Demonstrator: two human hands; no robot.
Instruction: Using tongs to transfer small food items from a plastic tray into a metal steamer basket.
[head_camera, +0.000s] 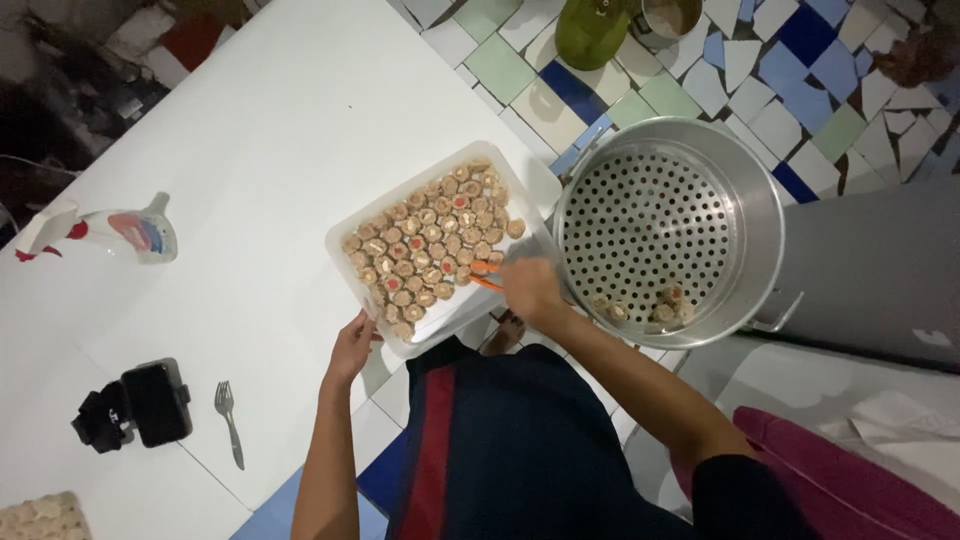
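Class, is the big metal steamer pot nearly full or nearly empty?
Nearly empty: the steamer pot shows mostly bare perforated tray, with few dumplings at its near edge.

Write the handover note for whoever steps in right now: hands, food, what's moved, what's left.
Left hand grips the near edge of the white tray on the table.
Right hand holds orange tongs at the tray's right end.
Done: a few dumplings lie at the near side of the perforated steamer pot.
Left: most dumplings still fill the tray in rows.
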